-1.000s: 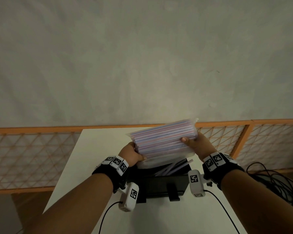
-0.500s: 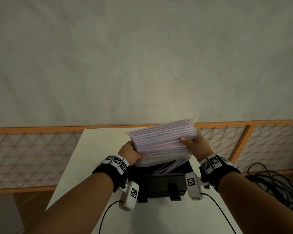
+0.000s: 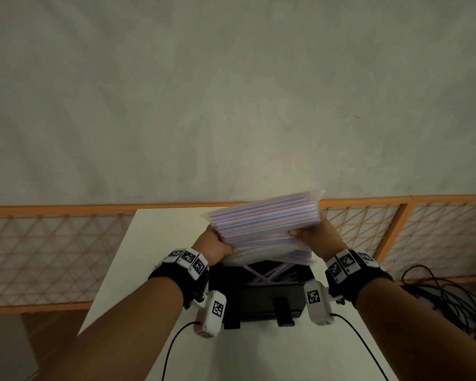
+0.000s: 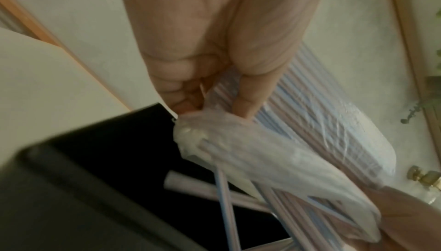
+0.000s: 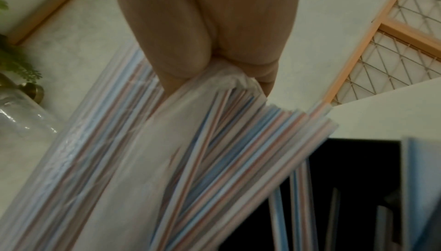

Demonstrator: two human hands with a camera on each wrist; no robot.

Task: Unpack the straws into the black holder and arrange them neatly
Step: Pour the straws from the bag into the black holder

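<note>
A clear plastic bag of striped pink, blue and white straws [image 3: 267, 221] is held tilted above the black holder [image 3: 261, 298], which stands on the white table [image 3: 154, 243]. My left hand [image 3: 217, 246] grips the bag's lower left end, the thumb [image 4: 253, 92] pinching the plastic [image 4: 250, 151]. My right hand [image 3: 311, 236] grips the bag's right side [image 5: 214, 94]. Several straws [image 3: 270, 273] slide out of the bag's lower edge into the holder and lie crossed inside it [image 4: 210, 192]. The holder's dark interior [image 5: 358, 179] shows under the spilling straws [image 5: 238, 151].
An orange-framed lattice fence [image 3: 52, 243] runs behind the table, before a grey wall. Black cables [image 3: 445, 295] lie on the floor at the right. Thin cables [image 3: 173, 342] trail from the wrist cameras across the table's near part. A glass vase with greenery [image 5: 21, 104] appears at the side.
The bag has tipped a little more and my right hand has shifted slightly left and down. More straws have slid from the bag's lower edge into the holder.
</note>
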